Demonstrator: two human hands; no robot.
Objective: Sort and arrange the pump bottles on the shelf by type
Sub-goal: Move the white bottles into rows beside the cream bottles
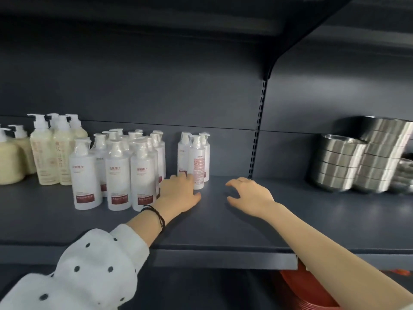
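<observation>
While reaching onto dark grey metal shelf (223,231), left hand (178,193) is lying flat, fingers together, touching base of three white pump bottles (194,159) standing apart from main white cluster (116,171). Right hand (248,193) is hovering, fingers curled, holding nothing. Cream pump bottles (51,151) are standing far left; stacked steel bowls (357,157) sitting right, bare shelf between.

dark grey metal shelving (223,220), slotted upright (259,121)

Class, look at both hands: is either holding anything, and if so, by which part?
Nothing is clearly held. The left hand reaches the base of a white bottle, fingers not closed round it. The right hand is open over the shelf.
</observation>
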